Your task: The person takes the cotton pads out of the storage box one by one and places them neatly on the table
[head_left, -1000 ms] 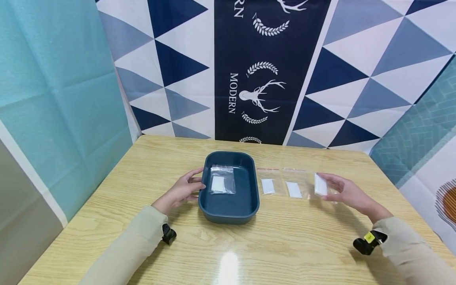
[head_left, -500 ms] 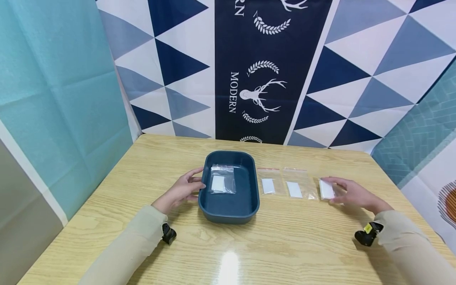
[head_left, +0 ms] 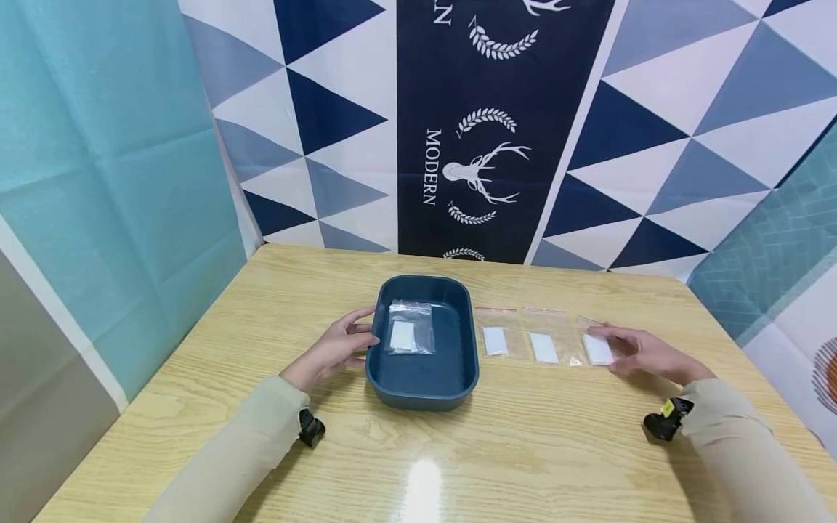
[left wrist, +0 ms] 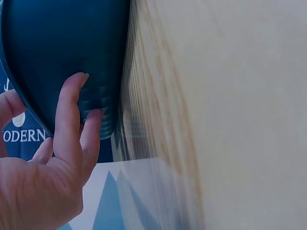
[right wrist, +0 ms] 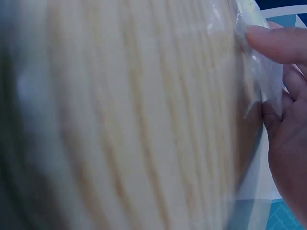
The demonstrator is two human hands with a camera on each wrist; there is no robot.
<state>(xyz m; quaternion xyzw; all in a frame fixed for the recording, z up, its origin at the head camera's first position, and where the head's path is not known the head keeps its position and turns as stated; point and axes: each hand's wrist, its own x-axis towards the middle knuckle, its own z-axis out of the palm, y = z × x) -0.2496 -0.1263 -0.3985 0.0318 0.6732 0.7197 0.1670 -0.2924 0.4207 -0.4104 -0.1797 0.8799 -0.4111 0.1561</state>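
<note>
Left side: the worktop (head_left: 523,443) shows a wide strip of wood between its left edge and the left hand (head_left: 333,350).
Left fingers: spread and slightly bent, pressing against the outer wall of the dark blue tray (head_left: 421,378) rather than wrapping it.
Tray: well in from the worktop's back edge; its right half shows bare floor.
Bags in tray: clear bags (head_left: 410,330) with white inserts overlap beside the left wall.
First bag in row: flat, its bag (head_left: 495,341) just beside the tray's right rim.
Middle bag: flat, the next bag (head_left: 544,349) close alongside; whether their edges touch, I cannot tell.
Right-end bag: on the worktop, this bag (head_left: 598,350) ends the row.
Right fingers: the right hand (head_left: 649,356) pinches that bag's clear plastic, thumb and fingers nearly closed.
Right side: wood extends from this hand to the right edge.
</note>
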